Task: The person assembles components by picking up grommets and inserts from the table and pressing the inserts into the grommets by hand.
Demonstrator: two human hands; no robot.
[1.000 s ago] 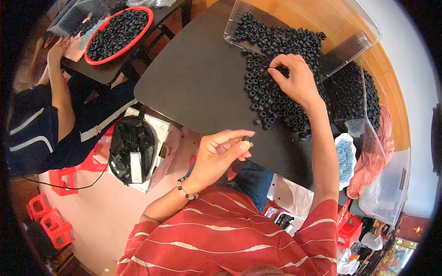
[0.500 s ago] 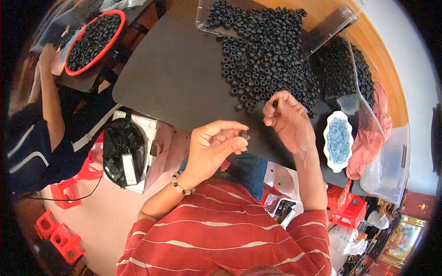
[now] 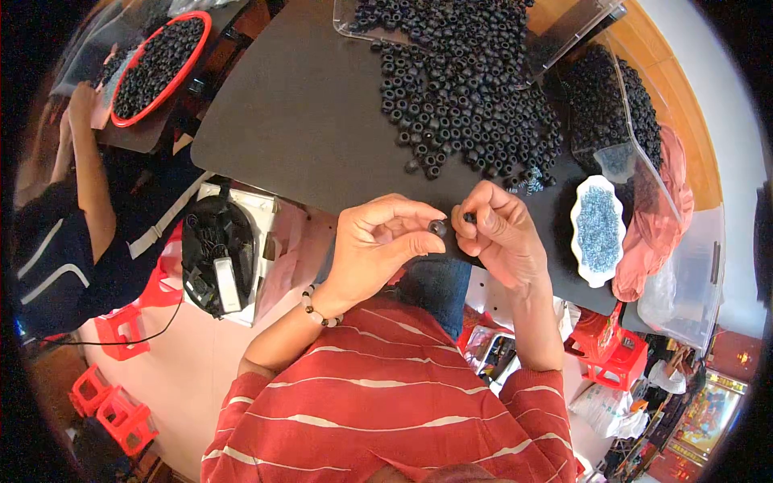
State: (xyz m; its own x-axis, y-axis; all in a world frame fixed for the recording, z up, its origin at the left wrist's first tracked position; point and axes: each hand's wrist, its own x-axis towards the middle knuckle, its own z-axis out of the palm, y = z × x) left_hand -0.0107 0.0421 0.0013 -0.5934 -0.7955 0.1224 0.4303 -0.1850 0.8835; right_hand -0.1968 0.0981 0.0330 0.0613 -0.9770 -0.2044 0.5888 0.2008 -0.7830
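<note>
My left hand [image 3: 377, 251] pinches a small, round black piece [image 3: 437, 229] between thumb and fingertips. Close beside it, my right hand [image 3: 507, 241] has its fingers curled around a smaller dark piece [image 3: 470, 217], whose kind I cannot make out. A slight gap separates the two hands over the table's near edge. Beyond them spreads a pile of black ring-shaped pieces [image 3: 463, 97], each with a hole. A few tiny bluish bits [image 3: 531, 182] lie at the pile's near edge. To the right, a white scalloped dish [image 3: 576, 245] holds many such bits.
A clear bin [image 3: 632, 121] with more black pieces stands at the right, beside pink cloth [image 3: 675, 189]. The dark tabletop [image 3: 290, 113] extends left. Another person's arm [image 3: 95, 177] is at the far left, near a red-rimmed basket [image 3: 206, 50] of black pieces.
My right hand has come down and left from the pile's edge, closer to my left hand. The tiny bluish bits by the pile now show. The camera view has shifted slightly.
</note>
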